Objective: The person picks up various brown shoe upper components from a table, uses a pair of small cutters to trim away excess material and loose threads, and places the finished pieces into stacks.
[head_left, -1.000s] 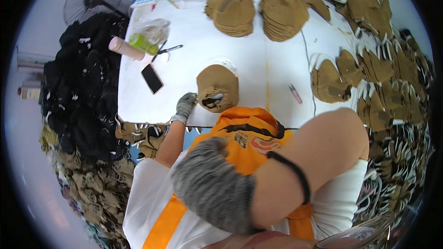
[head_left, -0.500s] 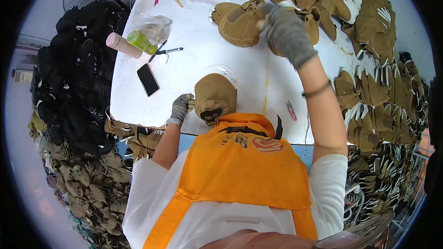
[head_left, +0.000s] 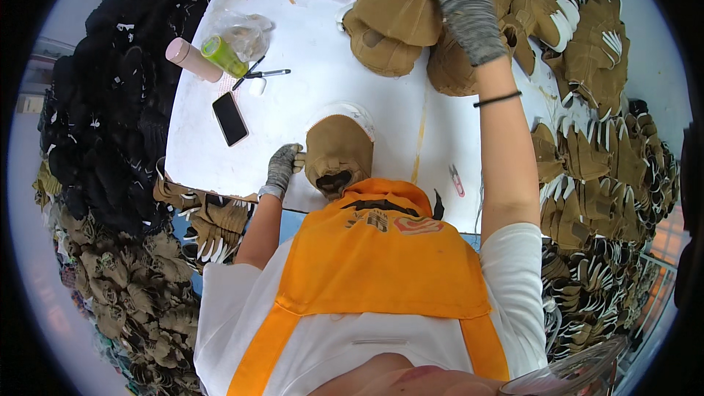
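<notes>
Near the table's front edge lies a brown shoe upper [head_left: 339,148], with a white scalloped edge showing behind it and a dark opening facing me. Just left of it rests my left hand [head_left: 282,169] in a grey knit glove, its fingers curled in and nothing seen in them. At the far side my right hand [head_left: 469,11], gloved the same, pinches the edge of another brown shoe upper [head_left: 402,9]. That one is lifted over a brown upper [head_left: 385,51] lying on the table. One more brown upper [head_left: 451,66] sits below my right hand.
On the white table [head_left: 293,106] lie a phone [head_left: 230,119], pens [head_left: 268,73], a pink bottle [head_left: 193,59], a green cup [head_left: 224,56] and small thread snips [head_left: 456,180]. Brown uppers pile up at far right [head_left: 590,44]; black ones [head_left: 110,125] stack at left.
My right hand has lifted a brown upper off the far group, where it now hides part of the one beneath. My left hand and the near upper stay about where they were.
</notes>
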{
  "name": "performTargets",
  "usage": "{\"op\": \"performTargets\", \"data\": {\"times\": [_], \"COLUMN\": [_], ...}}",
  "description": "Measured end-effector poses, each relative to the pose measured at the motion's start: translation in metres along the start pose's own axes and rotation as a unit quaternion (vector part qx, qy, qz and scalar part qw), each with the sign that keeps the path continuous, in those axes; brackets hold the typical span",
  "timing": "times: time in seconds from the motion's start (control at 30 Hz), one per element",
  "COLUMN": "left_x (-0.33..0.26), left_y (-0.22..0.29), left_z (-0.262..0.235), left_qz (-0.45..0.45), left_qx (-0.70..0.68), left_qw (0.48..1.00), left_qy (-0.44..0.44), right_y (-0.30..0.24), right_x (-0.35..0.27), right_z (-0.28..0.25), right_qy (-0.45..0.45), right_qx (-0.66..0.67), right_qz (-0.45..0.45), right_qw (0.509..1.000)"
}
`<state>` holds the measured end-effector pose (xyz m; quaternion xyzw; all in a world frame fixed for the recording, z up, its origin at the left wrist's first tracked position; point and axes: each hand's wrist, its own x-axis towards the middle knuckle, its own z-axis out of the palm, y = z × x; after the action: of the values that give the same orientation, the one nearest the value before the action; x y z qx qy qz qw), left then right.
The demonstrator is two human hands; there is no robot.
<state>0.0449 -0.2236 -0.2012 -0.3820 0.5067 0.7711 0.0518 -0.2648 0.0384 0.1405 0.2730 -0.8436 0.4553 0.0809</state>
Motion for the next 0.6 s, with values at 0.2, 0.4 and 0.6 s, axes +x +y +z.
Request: {"op": "performTargets", "data": {"times": [0.2, 0.4, 0.6], "left_x": [-0.055, -0.173, -0.206], "left_y": [0.11, 0.23, 0.228], "left_z": [0.084, 0.201, 0.24], "left_qz": [0.18, 0.17, 0.02], "left_qx": [0.009, -0.295, -0.336], "left_qw": [0.981, 0.844, 0.839], "left_qy": [-0.069, -0.414, -0.427], "right_y": [-0.029, -0.103, -0.101], "right_x": [-0.036, -0.084, -0.127], "right_z": [-0.035, -0.055, -0.073], "right_qy": [0.07, 0.024, 0.084], "right_qx": [0.062, -0.035, 0.027], "right_qz": [-0.102, -0.167, -0.125], "right_qw": [0.99, 0.985, 0.988]}}
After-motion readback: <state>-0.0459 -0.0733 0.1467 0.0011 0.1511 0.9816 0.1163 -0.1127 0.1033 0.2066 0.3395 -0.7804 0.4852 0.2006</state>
